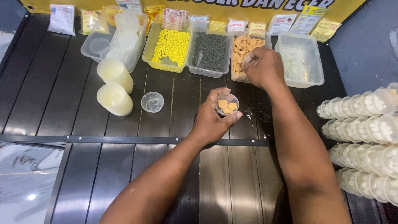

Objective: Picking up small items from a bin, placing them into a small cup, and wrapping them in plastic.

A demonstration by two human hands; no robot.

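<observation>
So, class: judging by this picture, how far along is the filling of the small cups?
Done: rows of filled, lidded cups lie at the right. In hand: the left hand holds a small cup with a few orange pieces; the right hand reaches into the orange tray. Left: one empty cup and stacked cups.

Dark brown, near-black slatted table (54,91) with pale streaks in the grain. Bright yellow pellets (171,45) in one clear tub, dull grey-green pellets (209,50) in the next, tan-orange biscuits (240,49) in a third. Same tan-orange pieces in the small clear cup (227,104). Creamy pale-yellow cup stacks (115,86). Translucent white lidded cups (365,137) in rows. Yellow banner (199,5) with dark lettering. Yellow and white packets (93,20).
</observation>
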